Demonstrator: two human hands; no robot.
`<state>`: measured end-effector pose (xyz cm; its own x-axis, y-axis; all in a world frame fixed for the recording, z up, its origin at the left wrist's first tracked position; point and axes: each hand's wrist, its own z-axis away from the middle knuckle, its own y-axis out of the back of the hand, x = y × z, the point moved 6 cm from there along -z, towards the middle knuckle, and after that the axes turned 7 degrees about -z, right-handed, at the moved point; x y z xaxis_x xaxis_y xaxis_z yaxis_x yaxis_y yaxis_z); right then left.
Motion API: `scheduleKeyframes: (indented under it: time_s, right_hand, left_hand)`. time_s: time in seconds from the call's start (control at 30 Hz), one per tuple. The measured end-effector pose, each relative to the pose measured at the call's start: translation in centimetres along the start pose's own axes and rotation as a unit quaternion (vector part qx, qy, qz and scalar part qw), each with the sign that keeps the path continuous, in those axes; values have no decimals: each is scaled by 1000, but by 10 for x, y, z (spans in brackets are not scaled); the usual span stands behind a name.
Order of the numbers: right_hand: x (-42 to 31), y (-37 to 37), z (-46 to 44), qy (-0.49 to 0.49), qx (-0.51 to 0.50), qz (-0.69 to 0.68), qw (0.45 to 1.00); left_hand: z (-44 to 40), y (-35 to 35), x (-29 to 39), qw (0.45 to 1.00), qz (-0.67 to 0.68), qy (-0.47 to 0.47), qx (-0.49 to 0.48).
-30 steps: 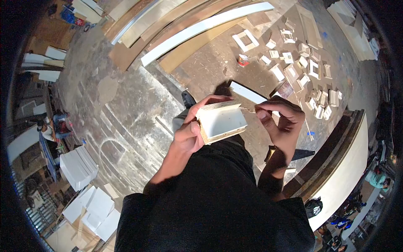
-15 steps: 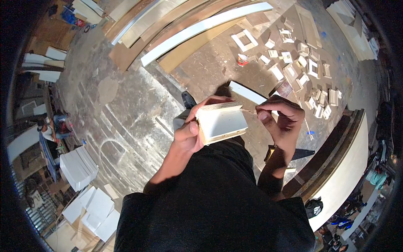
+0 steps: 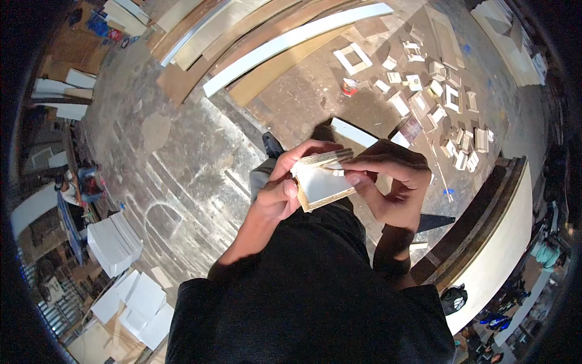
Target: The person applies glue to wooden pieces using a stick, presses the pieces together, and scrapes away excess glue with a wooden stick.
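Note:
My left hand (image 3: 280, 193) grips a small wooden box (image 3: 322, 185) by its left end. The box has a white inner face and raw, pale wood edges, and is held tilted above my lap. My right hand (image 3: 397, 185) is closed in a pinch at the box's upper right edge. Its thumb and forefinger reach over the white inside, and a small pale sliver shows by the fingertips. What they pinch is mostly hidden.
Many small wooden frames and boxes (image 3: 418, 104) lie on the floor at upper right, near a red-and-white tub (image 3: 350, 87). Long boards (image 3: 297, 45) stretch across the top. A bench (image 3: 497, 236) stands at right, white panels (image 3: 113, 242) at left. A person (image 3: 82, 185) is far left.
My right hand has moved left, from beside the box onto its upper right edge. The box has tilted slightly, showing more of its inside. My left hand keeps its grip.

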<state>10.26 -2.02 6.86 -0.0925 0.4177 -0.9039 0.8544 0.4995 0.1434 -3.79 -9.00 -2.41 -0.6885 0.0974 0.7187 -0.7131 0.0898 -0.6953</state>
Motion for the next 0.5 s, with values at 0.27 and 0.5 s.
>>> scheduleKeyframes:
  time_s: [0.27, 0.5]
  right_hand:
    - [10, 20, 8, -71, 53, 36, 995]
    - [-3, 17, 5, -29, 39, 12, 999]
  left_hand:
    - [1, 3, 5, 1000, 8, 1, 1]
    - [3, 1, 3, 1000, 17, 16, 5]
